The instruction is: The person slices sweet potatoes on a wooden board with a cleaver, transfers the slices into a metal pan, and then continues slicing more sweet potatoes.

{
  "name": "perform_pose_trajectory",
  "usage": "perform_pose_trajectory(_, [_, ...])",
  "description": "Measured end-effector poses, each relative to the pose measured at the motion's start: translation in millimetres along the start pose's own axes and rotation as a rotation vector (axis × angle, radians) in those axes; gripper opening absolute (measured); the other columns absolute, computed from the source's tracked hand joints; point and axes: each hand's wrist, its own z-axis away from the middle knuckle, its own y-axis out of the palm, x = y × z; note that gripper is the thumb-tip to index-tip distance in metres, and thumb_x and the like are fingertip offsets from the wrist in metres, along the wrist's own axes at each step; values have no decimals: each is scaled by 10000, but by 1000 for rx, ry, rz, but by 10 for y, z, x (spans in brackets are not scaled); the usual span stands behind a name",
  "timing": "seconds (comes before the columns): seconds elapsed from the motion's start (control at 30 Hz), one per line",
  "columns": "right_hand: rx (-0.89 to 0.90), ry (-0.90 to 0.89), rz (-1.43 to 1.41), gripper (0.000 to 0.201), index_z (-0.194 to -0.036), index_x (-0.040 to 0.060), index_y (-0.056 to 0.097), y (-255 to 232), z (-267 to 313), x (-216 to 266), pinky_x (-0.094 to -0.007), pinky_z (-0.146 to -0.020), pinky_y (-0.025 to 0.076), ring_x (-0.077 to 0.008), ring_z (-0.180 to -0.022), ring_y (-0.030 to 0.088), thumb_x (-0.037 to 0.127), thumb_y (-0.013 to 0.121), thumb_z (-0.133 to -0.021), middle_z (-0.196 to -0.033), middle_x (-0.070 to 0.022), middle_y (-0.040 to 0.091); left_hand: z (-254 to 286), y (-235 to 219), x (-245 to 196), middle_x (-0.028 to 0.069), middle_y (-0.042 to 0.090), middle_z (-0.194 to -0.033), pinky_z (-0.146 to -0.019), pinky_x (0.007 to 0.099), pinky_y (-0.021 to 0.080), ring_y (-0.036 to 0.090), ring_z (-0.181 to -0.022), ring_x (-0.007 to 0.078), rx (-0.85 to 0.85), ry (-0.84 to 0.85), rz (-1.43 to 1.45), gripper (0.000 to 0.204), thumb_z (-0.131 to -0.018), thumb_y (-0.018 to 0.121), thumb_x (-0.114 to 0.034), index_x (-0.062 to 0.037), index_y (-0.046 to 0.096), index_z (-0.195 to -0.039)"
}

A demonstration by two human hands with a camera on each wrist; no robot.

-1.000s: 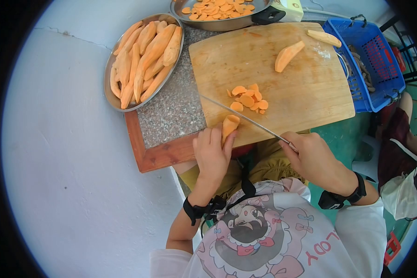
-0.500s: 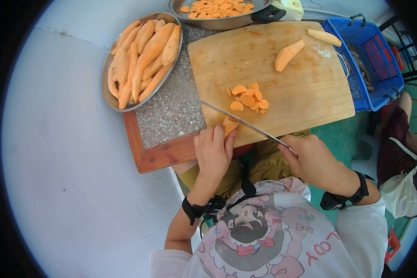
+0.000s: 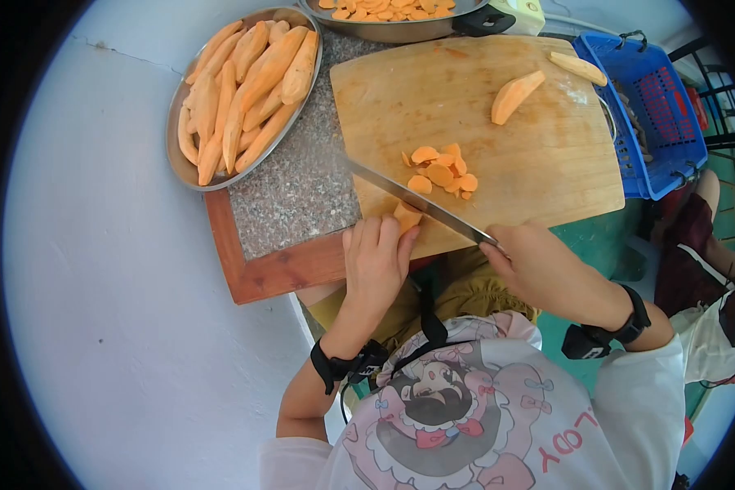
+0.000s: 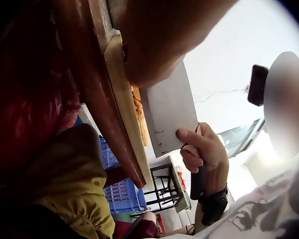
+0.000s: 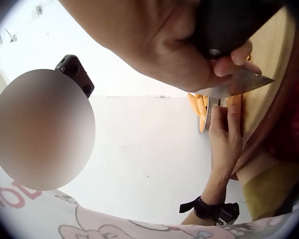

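Note:
My left hand (image 3: 376,257) holds a short piece of peeled sweet potato (image 3: 407,216) at the near left edge of the wooden cutting board (image 3: 547,163). The right hand (image 3: 539,265) grips a cleaver (image 3: 447,219) by its black handle (image 5: 226,25). Its blade runs diagonally across the board's near left part, right at the piece's far end. In the left wrist view the broad blade (image 4: 170,112) shows, with the right thumb against it. Beyond the blade lies a small pile of orange slices (image 3: 441,173). The left fingertips are partly hidden in the left wrist view.
An oval metal dish (image 3: 174,155) heaped with peeled sweet potatoes stands left of the board. Behind it is a pan (image 3: 400,31) of slices. Two larger pieces, one orange (image 3: 516,96) and one paler (image 3: 578,67), lie at the board's far right. A blue basket (image 3: 661,175) stands beyond.
The cleaver has shifted toward the piece in my left hand, and its blade now covers the piece's far end and shows more of its face. The pile of slices looks the same.

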Motion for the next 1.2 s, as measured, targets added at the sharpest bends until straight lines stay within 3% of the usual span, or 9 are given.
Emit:
perform_pose_trajectory(0.2, [-85, -141, 200, 127, -702, -65, 540, 166, -129, -64, -462, -553, 445, -418, -612, 546, 29, 500, -778, -626, -258, 540, 0, -15, -2, 82, 484, -741, -630, 348, 337, 483, -708, 251, -23, 11, -10, 213, -745, 674, -170, -55, 511, -823])
perform_pose_trajectory(0.43, [-178, -73, 91, 173, -720, -46, 554, -29, 39, 4, -470, -563, 443, -421, -609, 547, 77, 491, -824, -626, -252, 545, 38, -38, -55, 91, 505, -742, -637, 353, 346, 486, -707, 263, -76, -35, -37, 239, -760, 667, -204, -40, 532, -867])
perform_pose_trajectory(0.53, [-227, -151, 123, 182, -742, -48, 551, -35, 189, -17, -464, -542, 445, -419, -596, 549, 92, 487, -840, -624, -255, 546, 48, -1, -60, 95, 510, -736, -638, 360, 350, 486, -706, 270, -89, -49, -35, 250, -761, 668, -217, -35, 531, -863])
perform_pose_trajectory(1.2, [-175, -157, 214, 106, -770, -29, 518, 143, 330, -84, -427, -494, 469, -363, -538, 581, 70, 514, -809, -556, -200, 555, 31, -31, -102, 107, 501, -725, -632, 375, 348, 476, -706, 280, -54, -66, -72, 216, -784, 641, -201, -36, 517, -847])
